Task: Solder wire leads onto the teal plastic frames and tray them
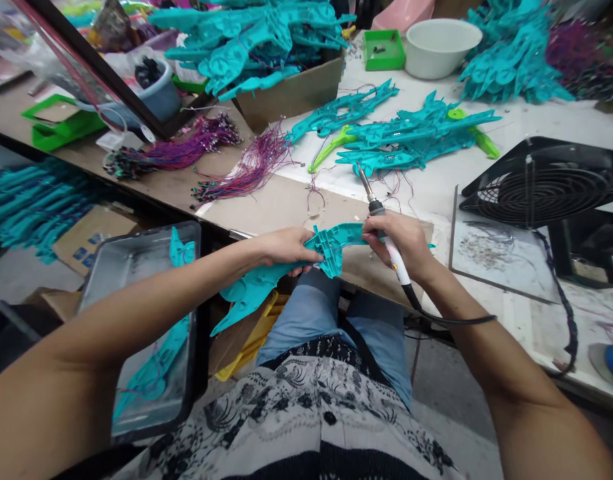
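Note:
My left hand (293, 250) is closed round a long teal plastic part (330, 253), which lies slantwise over my lap and the table's front edge. The pointed end of that part hangs down to the left. In my right hand (399, 240) is a soldering iron (397, 263) with a white handle, its metal tip pointing up and away from me. The fingers of this hand are also close to the part's right end; whether they grip it too I cannot tell. Beyond the tip lie several teal parts (406, 137) with thin wires.
Bundles of purple-red wires (259, 163) lie to the left. A black fan (546, 177) stands at the right behind a debris-strewn plate (501, 257). At lower left, a grey bin (136, 267) contains teal parts. A cardboard box (296, 93) piled with parts and a white bowl (441, 50) are at the back.

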`<control>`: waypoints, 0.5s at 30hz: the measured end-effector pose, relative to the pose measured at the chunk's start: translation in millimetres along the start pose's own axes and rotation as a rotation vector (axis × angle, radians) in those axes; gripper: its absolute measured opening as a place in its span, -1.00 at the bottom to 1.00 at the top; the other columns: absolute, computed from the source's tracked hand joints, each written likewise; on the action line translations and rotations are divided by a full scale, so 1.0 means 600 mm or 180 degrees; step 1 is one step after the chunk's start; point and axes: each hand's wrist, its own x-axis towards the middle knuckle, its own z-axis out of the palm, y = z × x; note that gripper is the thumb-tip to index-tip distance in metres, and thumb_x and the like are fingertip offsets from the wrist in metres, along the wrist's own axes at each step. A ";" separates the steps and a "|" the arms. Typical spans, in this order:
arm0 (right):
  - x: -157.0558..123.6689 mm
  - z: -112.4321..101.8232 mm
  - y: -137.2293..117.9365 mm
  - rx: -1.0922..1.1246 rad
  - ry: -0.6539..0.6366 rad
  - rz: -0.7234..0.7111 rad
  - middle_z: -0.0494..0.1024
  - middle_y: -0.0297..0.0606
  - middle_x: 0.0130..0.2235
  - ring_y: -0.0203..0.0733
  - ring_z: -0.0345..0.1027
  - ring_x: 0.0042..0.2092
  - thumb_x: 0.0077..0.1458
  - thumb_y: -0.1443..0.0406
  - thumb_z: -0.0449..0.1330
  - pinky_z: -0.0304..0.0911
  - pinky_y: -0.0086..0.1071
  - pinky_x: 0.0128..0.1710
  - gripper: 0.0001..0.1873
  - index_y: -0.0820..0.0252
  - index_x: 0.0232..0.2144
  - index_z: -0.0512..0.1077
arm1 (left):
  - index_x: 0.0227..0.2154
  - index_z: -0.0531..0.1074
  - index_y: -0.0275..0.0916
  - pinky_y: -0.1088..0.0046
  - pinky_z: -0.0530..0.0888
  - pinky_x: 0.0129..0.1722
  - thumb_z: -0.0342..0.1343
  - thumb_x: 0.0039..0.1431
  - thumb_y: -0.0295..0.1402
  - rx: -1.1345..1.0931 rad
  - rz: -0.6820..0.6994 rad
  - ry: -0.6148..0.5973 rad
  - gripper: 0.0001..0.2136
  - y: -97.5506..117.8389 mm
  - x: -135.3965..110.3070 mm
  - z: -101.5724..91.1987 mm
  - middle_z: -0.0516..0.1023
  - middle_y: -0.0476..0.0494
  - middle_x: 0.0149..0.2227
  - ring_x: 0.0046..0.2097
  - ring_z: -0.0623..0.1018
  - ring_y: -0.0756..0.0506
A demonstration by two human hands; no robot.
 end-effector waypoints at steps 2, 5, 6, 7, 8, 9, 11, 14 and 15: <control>0.001 -0.002 -0.001 0.0113 -0.0135 0.0096 0.51 -0.30 -0.32 -0.22 0.34 -0.36 0.20 0.39 0.11 0.26 -0.34 -0.34 -0.86 0.07 -0.19 0.34 | -0.56 0.33 -0.27 0.58 0.25 -0.67 0.09 0.12 -0.37 0.0041 0.0030 0.0050 -0.83 -0.005 0.002 0.002 0.40 0.03 -0.62 -0.66 0.36 0.07; 0.000 -0.001 0.000 0.0132 -0.0320 0.0118 0.51 -0.26 -0.29 -0.17 0.32 -0.31 0.20 0.34 0.14 0.27 -0.29 -0.29 -0.85 0.08 -0.16 0.34 | -0.58 0.32 -0.27 0.58 0.26 -0.68 0.09 0.10 -0.37 0.0082 0.0032 0.0160 -0.82 -0.009 0.003 0.005 0.41 0.02 -0.64 -0.68 0.36 0.07; -0.001 0.000 0.001 0.0088 -0.0372 0.0083 0.50 -0.25 -0.29 -0.15 0.31 -0.31 0.20 0.33 0.15 0.26 -0.28 -0.29 -0.85 0.08 -0.14 0.34 | -0.59 0.32 -0.27 0.58 0.26 -0.68 0.08 0.10 -0.37 0.0100 -0.0003 0.0214 -0.81 -0.010 0.003 0.006 0.41 0.02 -0.65 -0.68 0.36 0.07; -0.001 0.003 0.002 0.0040 -0.0418 0.0040 0.49 -0.24 -0.31 -0.13 0.29 -0.31 0.21 0.33 0.14 0.25 -0.27 -0.30 -0.84 0.09 -0.14 0.34 | -0.59 0.32 -0.27 0.58 0.26 -0.68 0.08 0.09 -0.37 0.0119 -0.0032 0.0263 -0.81 -0.010 0.003 0.007 0.40 0.01 -0.65 -0.68 0.36 0.06; -0.002 0.005 0.003 0.0003 -0.0451 0.0004 0.48 -0.24 -0.33 -0.12 0.27 -0.31 0.21 0.34 0.13 0.23 -0.27 -0.30 -0.84 0.09 -0.13 0.35 | -0.59 0.31 -0.26 0.58 0.26 -0.69 0.08 0.08 -0.37 0.0136 -0.0055 0.0305 -0.82 -0.011 0.004 0.008 0.40 0.01 -0.65 -0.68 0.37 0.06; -0.003 0.008 0.004 -0.0020 -0.0472 -0.0014 0.47 -0.25 -0.36 -0.12 0.26 -0.32 0.21 0.36 0.12 0.21 -0.27 -0.31 -0.84 0.09 -0.14 0.36 | -0.59 0.31 -0.26 0.58 0.26 -0.69 0.08 0.08 -0.37 0.0151 -0.0069 0.0339 -0.83 -0.011 0.005 0.010 0.39 0.02 -0.66 -0.68 0.37 0.05; -0.003 0.013 0.006 -0.0030 -0.0453 0.0000 0.46 -0.27 -0.39 -0.11 0.24 -0.32 0.19 0.40 0.10 0.18 -0.26 -0.31 -0.81 0.08 -0.15 0.37 | -0.58 0.31 -0.25 0.59 0.26 -0.69 0.08 0.07 -0.37 0.0182 -0.0075 0.0405 -0.84 -0.011 0.007 0.012 0.38 0.03 -0.67 -0.67 0.38 0.05; -0.002 0.018 0.003 -0.0016 -0.0278 0.0113 0.47 -0.32 -0.40 -0.13 0.27 -0.32 0.15 0.43 0.11 0.19 -0.25 -0.28 -0.81 0.06 -0.20 0.37 | -0.57 0.30 -0.24 0.60 0.25 -0.69 0.09 0.07 -0.35 0.0312 -0.0068 0.0477 -0.84 -0.012 0.011 0.013 0.37 0.04 -0.67 -0.67 0.37 0.06; -0.001 0.018 0.001 0.0052 -0.0228 0.0176 0.48 -0.33 -0.39 -0.15 0.30 -0.32 0.15 0.43 0.12 0.20 -0.26 -0.27 -0.81 0.06 -0.21 0.36 | -0.57 0.30 -0.24 0.60 0.24 -0.69 0.09 0.07 -0.35 0.0349 -0.0062 0.0487 -0.84 -0.014 0.013 0.013 0.37 0.04 -0.67 -0.67 0.36 0.06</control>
